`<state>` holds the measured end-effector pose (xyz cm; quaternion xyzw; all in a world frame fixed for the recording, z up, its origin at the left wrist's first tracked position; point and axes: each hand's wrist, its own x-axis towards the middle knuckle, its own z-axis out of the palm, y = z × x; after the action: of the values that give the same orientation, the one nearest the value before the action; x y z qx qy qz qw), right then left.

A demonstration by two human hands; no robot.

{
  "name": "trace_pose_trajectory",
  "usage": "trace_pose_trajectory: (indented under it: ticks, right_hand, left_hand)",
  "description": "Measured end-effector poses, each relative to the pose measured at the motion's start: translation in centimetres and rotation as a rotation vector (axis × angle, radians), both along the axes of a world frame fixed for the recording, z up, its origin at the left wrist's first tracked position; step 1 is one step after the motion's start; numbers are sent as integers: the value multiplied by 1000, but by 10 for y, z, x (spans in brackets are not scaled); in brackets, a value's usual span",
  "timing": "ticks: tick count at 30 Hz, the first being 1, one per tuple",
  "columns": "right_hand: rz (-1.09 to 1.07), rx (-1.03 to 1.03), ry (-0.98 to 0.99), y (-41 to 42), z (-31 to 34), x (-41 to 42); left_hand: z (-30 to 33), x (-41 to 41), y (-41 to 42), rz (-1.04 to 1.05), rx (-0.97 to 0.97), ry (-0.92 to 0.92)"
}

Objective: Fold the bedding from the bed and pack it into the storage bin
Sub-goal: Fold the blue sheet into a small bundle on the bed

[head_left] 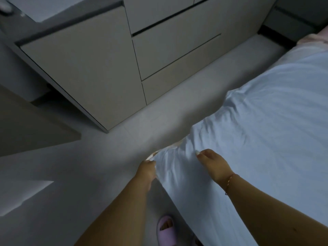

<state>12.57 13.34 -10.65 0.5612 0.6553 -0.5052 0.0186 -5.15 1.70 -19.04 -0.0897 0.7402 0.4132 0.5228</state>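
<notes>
far left: a pale cabinet [85, 64] with flat doors and drawer fronts, standing on a grey floor [106, 157]. a darker board [32, 121] juts in from the left edge.

near centre: left forearm reaches forward and slightly right. left hand [146, 172] sits at the near left corner of the light blue sheet [257, 130], fingers curled round the bunched corner edge, gripping it just off the side of the bed. a bit of patterned fabric [154, 154] shows at that corner, under the blue (too small to tell what it is).

below, near the bottom edge: a foot in a lilac slipper [166, 229] on the floor, beside the hanging sheet.

right of centre: right hand [213, 165] lies on top of the sheet, palm down, thumb and a finger pinching a small fold. a thin bracelet [229, 181] circles the wrist. right forearm runs in from the lower right.

right: the sheet covers the bed, creased near the hands. far right corner: something pink [312, 39], blurred.
</notes>
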Motion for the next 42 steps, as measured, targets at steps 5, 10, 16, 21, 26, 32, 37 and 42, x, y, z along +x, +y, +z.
trace_pose_trajectory:
  ticks: [5,10,16,21,26,32,37,42]
  right_hand:
    - [0,63,12,4,-17,-4]
    - [68,139,8,12,-17,-18]
    - [241,189,103,40,8,-70]
    - [500,-191,170,64,44,-120]
    - [1230,302,-492,89,80,-132]
    - [1231,466,-654,138,110,-74]
    - [968,509,-385,161,140,-7]
    - [799,494,-193,154,168,74]
  left_hand:
    - [-49,-3,10,121,-57,-134]
    - [-21,-8,20,233,91,-183]
    - [58,-8,25,85,412,-83]
    - [109,-17,19,-5,582,-95]
    - [131,-28,5,-68,640,-116]
    - [155,-23,-8,-114,647,-40]
    - [190,12,-11,-201,630,64]
    - [226,75,-23,-287,579,169]
